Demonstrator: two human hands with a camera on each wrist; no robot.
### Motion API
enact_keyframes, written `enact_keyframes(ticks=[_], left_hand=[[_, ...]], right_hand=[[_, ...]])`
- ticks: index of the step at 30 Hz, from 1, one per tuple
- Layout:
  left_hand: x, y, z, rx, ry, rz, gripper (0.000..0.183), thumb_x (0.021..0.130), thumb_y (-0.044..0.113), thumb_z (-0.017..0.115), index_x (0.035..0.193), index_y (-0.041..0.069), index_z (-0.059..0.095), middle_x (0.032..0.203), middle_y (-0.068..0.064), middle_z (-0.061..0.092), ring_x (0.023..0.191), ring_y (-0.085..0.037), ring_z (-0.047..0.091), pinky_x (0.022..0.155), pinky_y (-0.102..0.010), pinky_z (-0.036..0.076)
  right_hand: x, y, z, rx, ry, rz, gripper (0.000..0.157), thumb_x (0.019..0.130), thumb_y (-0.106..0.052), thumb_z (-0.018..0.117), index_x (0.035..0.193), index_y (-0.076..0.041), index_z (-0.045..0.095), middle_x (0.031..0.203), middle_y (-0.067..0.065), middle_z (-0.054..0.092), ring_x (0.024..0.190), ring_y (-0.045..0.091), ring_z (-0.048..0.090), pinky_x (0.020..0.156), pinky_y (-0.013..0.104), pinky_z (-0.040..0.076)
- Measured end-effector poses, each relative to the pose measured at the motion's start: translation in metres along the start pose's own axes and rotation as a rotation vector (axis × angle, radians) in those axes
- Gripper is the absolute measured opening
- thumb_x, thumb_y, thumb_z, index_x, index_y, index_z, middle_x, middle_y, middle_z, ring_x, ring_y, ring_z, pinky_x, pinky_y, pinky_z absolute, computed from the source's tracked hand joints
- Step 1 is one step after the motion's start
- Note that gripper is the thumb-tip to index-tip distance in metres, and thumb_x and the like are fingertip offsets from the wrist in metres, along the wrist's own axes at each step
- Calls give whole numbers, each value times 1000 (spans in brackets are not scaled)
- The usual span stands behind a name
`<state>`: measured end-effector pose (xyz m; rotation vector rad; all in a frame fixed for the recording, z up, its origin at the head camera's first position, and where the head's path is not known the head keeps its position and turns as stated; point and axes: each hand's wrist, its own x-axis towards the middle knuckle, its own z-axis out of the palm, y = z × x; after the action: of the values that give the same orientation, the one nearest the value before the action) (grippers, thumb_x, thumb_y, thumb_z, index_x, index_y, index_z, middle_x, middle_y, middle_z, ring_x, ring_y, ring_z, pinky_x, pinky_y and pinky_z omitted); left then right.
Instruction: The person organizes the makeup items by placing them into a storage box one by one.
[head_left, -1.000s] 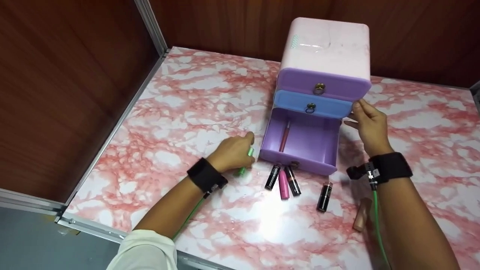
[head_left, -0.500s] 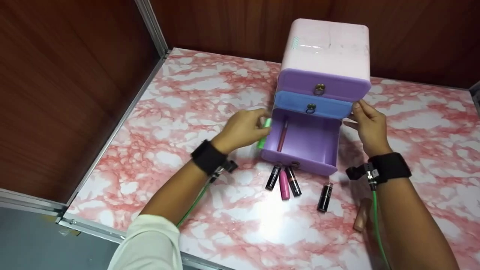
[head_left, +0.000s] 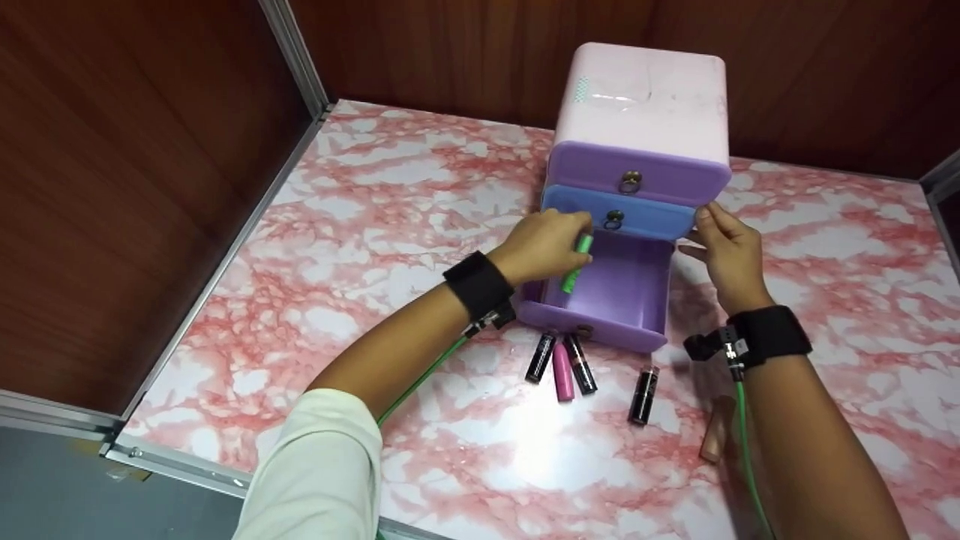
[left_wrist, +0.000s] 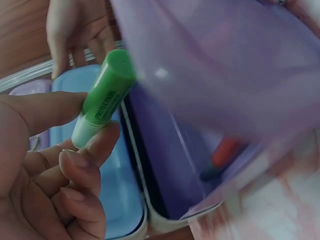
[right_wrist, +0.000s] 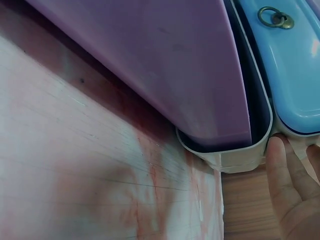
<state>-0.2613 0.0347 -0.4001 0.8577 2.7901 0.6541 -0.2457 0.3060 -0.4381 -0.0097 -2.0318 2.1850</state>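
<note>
My left hand point(head_left: 544, 244) pinches a small green lip balm tube point(head_left: 571, 276) between thumb and fingers, over the pulled-out bottom purple drawer point(head_left: 626, 285). In the left wrist view the tube point(left_wrist: 107, 92) shows a pale end and the printed word "PROTECTION". A slim red, dark-tipped pencil-like item point(left_wrist: 225, 152) lies in that drawer; the left hand covers it in the head view. My right hand point(head_left: 727, 255) touches the side of the pink drawer cabinet point(head_left: 645, 105) beside the blue middle drawer point(head_left: 652, 220), its fingers point(right_wrist: 280, 170) fairly straight.
In front of the drawer lie two black lipstick tubes point(head_left: 540, 358) with a pink tube point(head_left: 563, 373) between them. Farther right are another black tube point(head_left: 643, 396) and a brownish tube point(head_left: 718, 431) near the right forearm. Brown panels point(head_left: 450, 52) stand behind and left.
My left hand has carried the green lip balm tube from the table left of the cabinet, up and rightward, over the open drawer. The right hand has stayed at the cabinet's side.
</note>
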Motion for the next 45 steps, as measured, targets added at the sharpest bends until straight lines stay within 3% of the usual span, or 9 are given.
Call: enact_keyframes(ticks=[6,10,17,26,35,45], left_hand=[[7,-3,16,69,-57,19,33,86,29,73,112,13,62,83,5,61,72,-13,59,62,-26,48],[9,-7,25,184,-55,53,26,83,28,72,103,14,62,81,3,61,73,-16,60,62,-32,49],[9,-10,34,272,-57,68,22,84,25,69,101,12,62,84,-2,63,77,-23,63,63,-40,52],[8,-17,39,332,-58,77,21,84,25,69,100,12,64,87,-3,66,78,-23,64,66,-40,53],[5,-22,41,382,-57,101,12,80,22,71,74,14,65,77,-1,66,71,-20,63,61,-40,53],[4,-26,43,409,-58,76,9,81,18,68,73,14,64,75,-1,64,67,-19,62,57,-40,52]], right_hand=[[0,0,2,24,-21,-8,48,95,-26,62,139,-9,53,127,12,62,96,18,68,79,31,55],[-1,0,2,24,-15,-13,48,95,-26,62,139,-9,53,126,11,63,95,17,68,78,30,55],[-1,0,0,12,-1,-9,46,95,-26,63,137,-11,55,126,11,63,96,19,68,78,30,55],[0,1,1,20,1,-6,45,95,-26,62,137,-10,56,127,11,62,96,19,68,78,30,55],[-1,0,1,16,11,-8,47,94,-26,63,137,-7,56,131,13,59,95,18,68,78,30,55],[-1,2,1,25,16,-3,48,94,-27,64,137,-7,55,127,13,62,94,18,68,78,30,55]])
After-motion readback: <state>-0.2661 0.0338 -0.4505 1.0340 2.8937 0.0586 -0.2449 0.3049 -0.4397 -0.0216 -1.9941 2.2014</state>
